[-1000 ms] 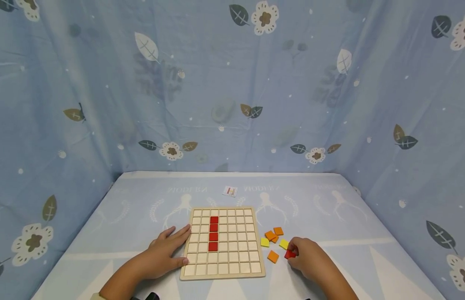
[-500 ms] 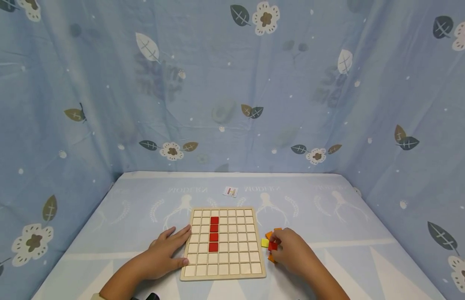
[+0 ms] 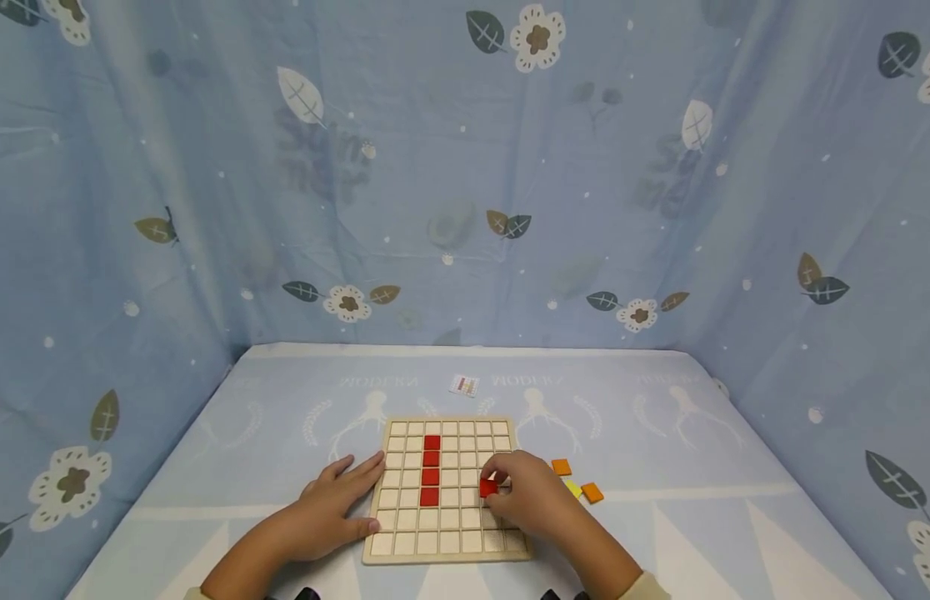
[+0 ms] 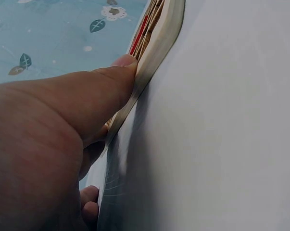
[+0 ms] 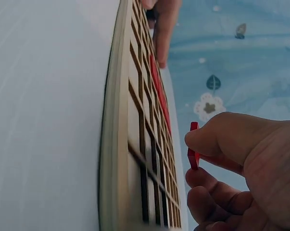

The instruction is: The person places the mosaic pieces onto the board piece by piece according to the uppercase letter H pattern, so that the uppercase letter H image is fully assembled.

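Observation:
A wooden grid board (image 3: 444,559) lies on the table, with a column of several red tiles (image 3: 431,477) in its cells. My left hand (image 3: 322,518) rests at the board's left edge, fingers extended; in the left wrist view its thumb (image 4: 118,72) touches the rim. Over the right half of the board, my right hand (image 3: 531,493) pinches one loose red square tile (image 3: 488,487) between thumb and fingers. The right wrist view shows that pinched tile (image 5: 194,144) on edge, held clear of the grid.
Right of the board lie an orange tile (image 3: 560,467), a yellow tile (image 3: 573,488) and another orange tile (image 3: 592,493); my right hand may hide others. A small printed card (image 3: 464,385) lies behind the board. Patterned blue curtain (image 3: 450,167) hangs around the table.
My right hand has carried the red tile left from the loose tiles to above the board. An orange tile at the far right has come into sight. My left hand stays put.

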The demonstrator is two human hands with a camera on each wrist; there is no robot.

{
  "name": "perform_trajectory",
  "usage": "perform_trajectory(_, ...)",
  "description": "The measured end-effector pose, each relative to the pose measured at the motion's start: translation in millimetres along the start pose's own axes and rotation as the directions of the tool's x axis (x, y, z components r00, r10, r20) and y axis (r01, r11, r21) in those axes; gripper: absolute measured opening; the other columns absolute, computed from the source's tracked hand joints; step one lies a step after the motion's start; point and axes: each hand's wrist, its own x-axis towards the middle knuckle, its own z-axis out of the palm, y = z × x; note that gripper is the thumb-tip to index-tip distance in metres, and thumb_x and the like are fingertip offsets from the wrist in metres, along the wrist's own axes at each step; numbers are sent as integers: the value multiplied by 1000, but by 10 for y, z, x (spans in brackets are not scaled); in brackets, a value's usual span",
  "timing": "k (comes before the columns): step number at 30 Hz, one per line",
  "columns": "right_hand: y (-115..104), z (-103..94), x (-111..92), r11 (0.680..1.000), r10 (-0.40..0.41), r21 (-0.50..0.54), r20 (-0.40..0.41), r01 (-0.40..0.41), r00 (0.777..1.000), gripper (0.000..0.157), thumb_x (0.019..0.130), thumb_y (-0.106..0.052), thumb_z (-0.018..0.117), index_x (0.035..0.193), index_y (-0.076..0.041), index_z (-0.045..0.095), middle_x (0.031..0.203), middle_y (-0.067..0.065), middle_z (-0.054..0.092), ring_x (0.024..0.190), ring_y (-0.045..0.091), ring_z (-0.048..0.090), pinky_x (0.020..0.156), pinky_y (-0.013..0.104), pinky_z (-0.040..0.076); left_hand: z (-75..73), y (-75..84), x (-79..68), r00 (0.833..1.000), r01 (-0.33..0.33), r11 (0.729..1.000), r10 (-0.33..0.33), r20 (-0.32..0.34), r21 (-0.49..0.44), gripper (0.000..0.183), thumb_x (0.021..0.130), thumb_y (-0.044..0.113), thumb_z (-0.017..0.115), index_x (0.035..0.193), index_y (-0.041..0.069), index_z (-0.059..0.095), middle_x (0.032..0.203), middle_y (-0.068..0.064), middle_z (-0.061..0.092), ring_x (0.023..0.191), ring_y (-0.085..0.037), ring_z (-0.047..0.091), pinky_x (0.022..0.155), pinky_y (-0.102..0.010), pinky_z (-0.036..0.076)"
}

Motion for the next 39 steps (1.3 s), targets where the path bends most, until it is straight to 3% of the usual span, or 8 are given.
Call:
perform_trajectory(10,-339,316,150,998,-55,8,37,55,998,19,83,-13,78,97,-25,73,91,-9,59,79,10,54,70,27,48,-38,-26,4,1000,8,1000,-7,-11,30,90,90,57,75,165,28,35,174,16,21,161,-44,10,117,-79,13)
perform_trajectory(16,-479,389,189,997,-77,-13,42,78,996,16,84,-16,82,96,-22,76,89,-10,60,76,7,54,68,26,48,-52,-21,16,1000,-11,999,12,-23,40,89,91,58,74,165,28,35,174,14,20,160,-45,10,117,-79,14)
perform_trajectory(21,-523,448,204,991,-107,-75,50,111,993,18,82,-14,82,98,-20,78,90,-12,61,79,5,53,73,26,50,-50,1,26,999,-18,999,18,-27,33,89,92,57,74,165,26,35,174,13,20,160,-45,9,118,-78,13)
perform_trajectory(29,-572,524,206,983,-67,-165,63,77,996,15,84,-19,84,97,-22,77,87,-11,58,76,6,51,71,27,47,-25,6,24,1000,-18,999,19,-24,26,88,92,56,74,165,26,36,174,13,21,161,-44,9,118,-78,13)
perform_trajectory(39,-543,555,143,990,-82,-111,80,91,993,15,84,-22,86,98,-24,81,81,-14,55,71,5,50,65,24,45,9,10,-11,1000,-22,999,22,-13,26,89,91,58,74,165,26,36,174,14,21,160,-45,10,118,-78,13)
